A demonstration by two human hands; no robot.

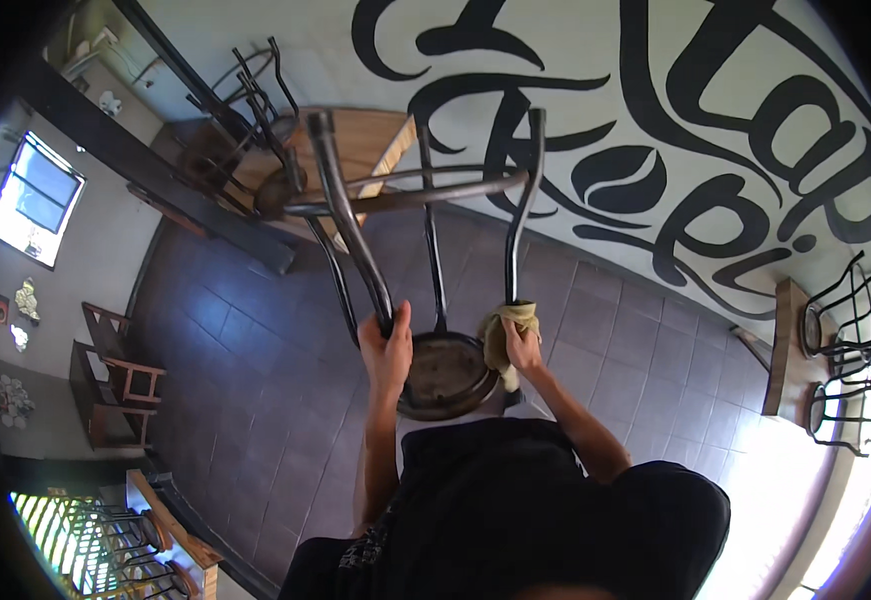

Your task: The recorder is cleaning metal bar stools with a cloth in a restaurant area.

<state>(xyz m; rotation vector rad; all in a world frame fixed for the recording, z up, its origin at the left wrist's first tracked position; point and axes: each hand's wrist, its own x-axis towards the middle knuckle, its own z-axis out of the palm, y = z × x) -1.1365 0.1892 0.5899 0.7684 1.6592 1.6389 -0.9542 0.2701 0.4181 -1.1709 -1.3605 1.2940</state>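
Left hand point(388, 350) fingers grip an upturned stool point(443, 372) leg; right hand point(522, 345) fingers clasp a cloth point(501, 335) around another.

A: Where is room lying open?
B: The tiled floor point(256, 380) is lying open left of the upturned stool point(436, 300).
A: What is blocking?
B: Its legs and ring are crossing above; the table point(366, 140) is standing behind, the wall point(706, 150) closing right.

Upturned stool point(436, 300) in the middle, legs up, left hand point(388, 345) on its left leg, right hand point(524, 345) with cloth point(501, 335) on its right leg — table point(356, 150) behind, wooden chair point(111, 375) far left, more stools point(841, 340) far right.
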